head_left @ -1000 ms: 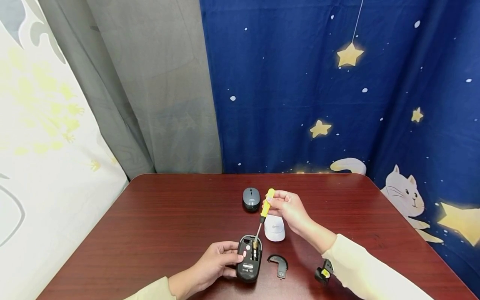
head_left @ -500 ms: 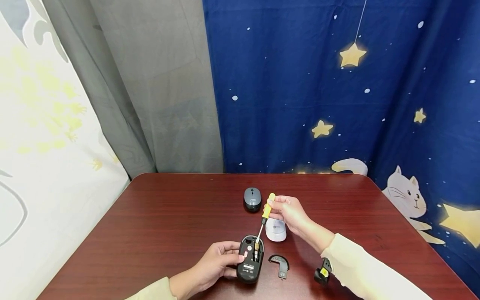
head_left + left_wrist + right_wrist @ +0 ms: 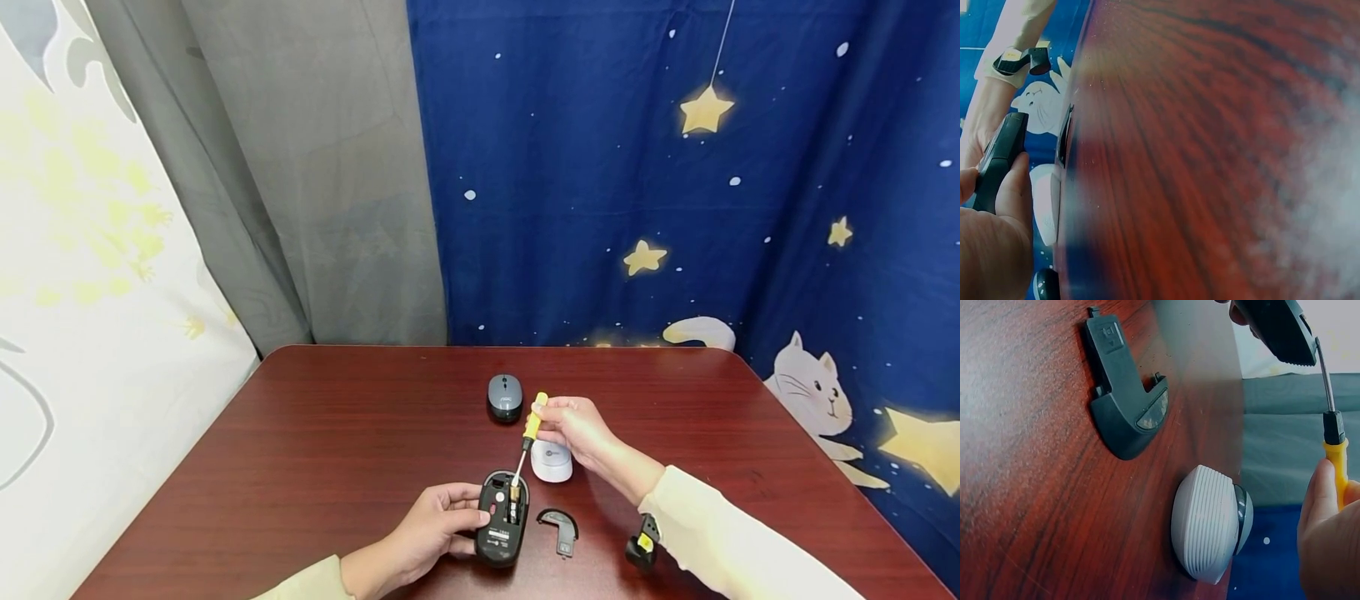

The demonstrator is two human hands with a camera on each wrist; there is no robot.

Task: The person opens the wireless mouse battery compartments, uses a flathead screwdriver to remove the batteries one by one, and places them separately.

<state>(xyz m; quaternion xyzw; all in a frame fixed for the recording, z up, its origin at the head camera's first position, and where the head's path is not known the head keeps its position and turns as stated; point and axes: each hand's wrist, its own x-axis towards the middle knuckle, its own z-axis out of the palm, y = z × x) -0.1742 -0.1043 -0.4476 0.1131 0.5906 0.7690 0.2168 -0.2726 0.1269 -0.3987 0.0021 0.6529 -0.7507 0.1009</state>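
My left hand (image 3: 442,521) grips a black computer mouse (image 3: 498,546) by its side, underside up, raised off the table. Its battery bay lies uncovered, with a battery (image 3: 513,510) inside. In my right hand (image 3: 573,423) is a yellow-handled screwdriver (image 3: 533,423), pinched by the handle and slanting down. The shaft's tip reaches the upper end of the battery bay. The right wrist view shows the metal shaft (image 3: 1326,381) right at the edge of the mouse. To the right of the mouse lies its black battery cover (image 3: 558,530), an L-shaped piece with a curved end.
A white mouse (image 3: 551,463) sits on the table under my right hand. Farther back stands a grey and black mouse (image 3: 505,397). The dark red table (image 3: 360,433) ends at curtains behind. A black wrist camera (image 3: 642,543) hangs below my right sleeve.
My right hand has come down slightly with the screwdriver, its tip staying at the battery bay. The left hand and the black mouse have barely moved.
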